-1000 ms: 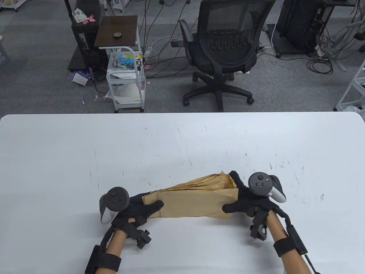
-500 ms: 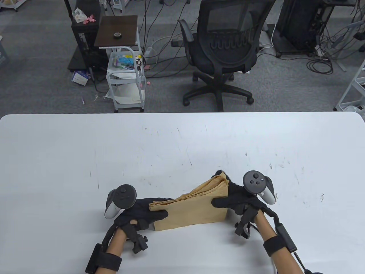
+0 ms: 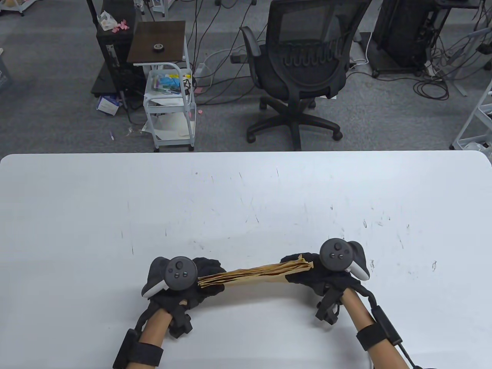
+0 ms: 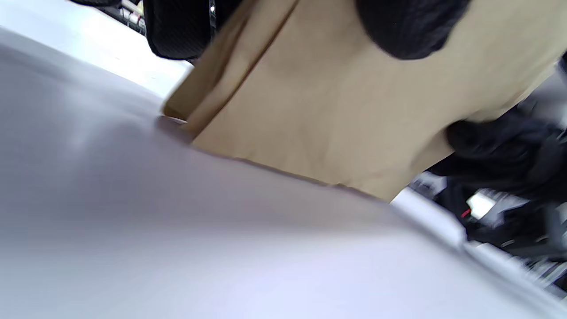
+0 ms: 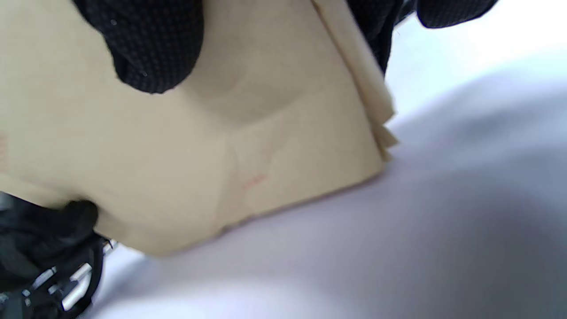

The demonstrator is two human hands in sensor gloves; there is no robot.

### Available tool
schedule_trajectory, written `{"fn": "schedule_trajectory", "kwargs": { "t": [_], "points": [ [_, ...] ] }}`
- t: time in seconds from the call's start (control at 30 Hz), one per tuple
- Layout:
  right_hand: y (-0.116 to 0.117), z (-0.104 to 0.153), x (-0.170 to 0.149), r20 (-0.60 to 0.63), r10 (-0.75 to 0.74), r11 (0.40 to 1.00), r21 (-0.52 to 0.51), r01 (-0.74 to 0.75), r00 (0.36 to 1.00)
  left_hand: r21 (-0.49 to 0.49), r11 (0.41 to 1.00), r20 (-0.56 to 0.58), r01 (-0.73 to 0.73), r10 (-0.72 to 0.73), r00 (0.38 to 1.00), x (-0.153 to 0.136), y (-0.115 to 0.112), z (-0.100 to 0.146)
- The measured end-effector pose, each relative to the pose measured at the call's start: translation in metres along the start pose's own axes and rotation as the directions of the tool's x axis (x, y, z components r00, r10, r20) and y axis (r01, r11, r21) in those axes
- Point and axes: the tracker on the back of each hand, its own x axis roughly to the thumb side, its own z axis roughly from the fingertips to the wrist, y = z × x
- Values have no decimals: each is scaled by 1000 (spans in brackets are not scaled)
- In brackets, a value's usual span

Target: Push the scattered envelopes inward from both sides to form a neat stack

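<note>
A stack of several brown envelopes (image 3: 251, 273) stands on its long edge on the white table (image 3: 246, 200), near the front. My left hand (image 3: 205, 278) grips its left end and my right hand (image 3: 301, 269) grips its right end, thumbs on the near face. In the left wrist view the envelopes (image 4: 336, 110) rest with their lower edge on the table, a gloved fingertip (image 4: 407, 26) pressing the face. In the right wrist view the envelopes (image 5: 230, 146) show layered edges at the right, a thumb (image 5: 146, 44) on the face.
A black office chair (image 3: 303, 65) and a small white cart (image 3: 171, 103) stand on the floor beyond the table's far edge. Cables lie on the floor at the back.
The envelopes have been tipped up from leaning to standing on edge. Both hands rotated upright; my left hand moved right and my right hand moved left and nearer.
</note>
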Motion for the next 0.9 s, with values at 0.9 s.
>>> {"fn": "schedule_trajectory", "kwargs": {
  "t": [0.9],
  "points": [
    [-21,8,-20,-217,-106,943,-333,28,970,28,990,-473,-137,134,871,9,13,-49]
  ]
}}
